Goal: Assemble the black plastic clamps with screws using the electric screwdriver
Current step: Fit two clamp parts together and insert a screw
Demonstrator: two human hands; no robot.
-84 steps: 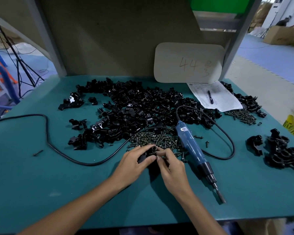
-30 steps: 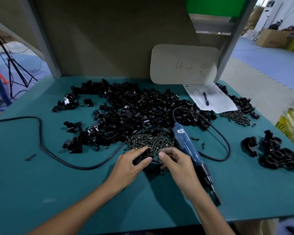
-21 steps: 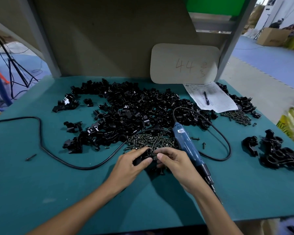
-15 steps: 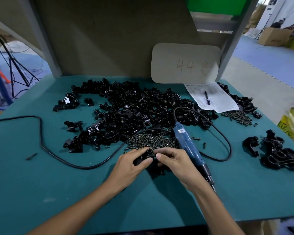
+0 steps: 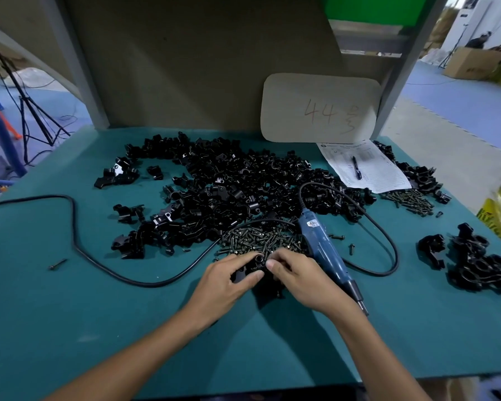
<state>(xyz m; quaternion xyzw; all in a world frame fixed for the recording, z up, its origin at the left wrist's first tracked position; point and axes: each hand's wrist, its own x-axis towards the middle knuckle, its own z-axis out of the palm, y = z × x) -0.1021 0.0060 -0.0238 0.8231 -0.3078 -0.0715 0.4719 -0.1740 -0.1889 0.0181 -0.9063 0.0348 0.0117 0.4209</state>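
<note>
Clamp [image 5: 252, 267] gripped between left hand [image 5: 224, 282] and right hand [image 5: 300, 280].

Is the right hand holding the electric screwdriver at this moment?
No, the electric screwdriver lies on the table beside the right hand, whose fingertips are on the black clamp.
</note>
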